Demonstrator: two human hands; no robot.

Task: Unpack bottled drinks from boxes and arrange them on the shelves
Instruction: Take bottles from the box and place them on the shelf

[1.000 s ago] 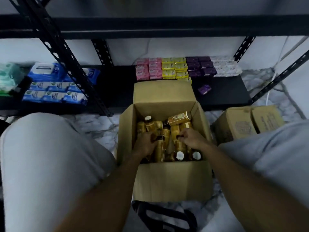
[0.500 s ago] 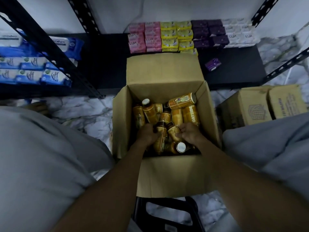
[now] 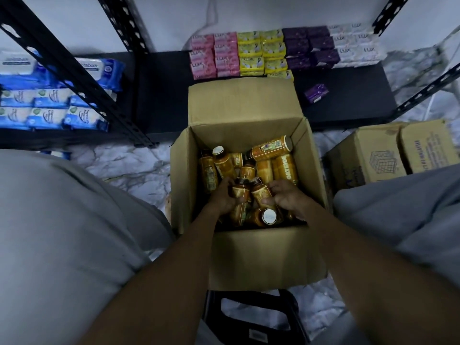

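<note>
Since 1 s ago, the left bottle and right bottle have tipped neck-up out of the pile. Head view: left hand grips the left bottle; right hand pinches the right bottle. Both sit low inside the open box, on the floor before the shelf.

The person's bare left forearm and right forearm reach forward and down from the lower edge of the view, converging so that the hands lie close together but apart. The left hand has its back turned up, with fingers and thumb curled round an amber bottle. The right hand is also knuckles-up, and its thumb and bent fingers pinch the neighbouring bottle. The left leg and right leg, in pale grey cloth, are spread wide to either side of the arms.
</note>
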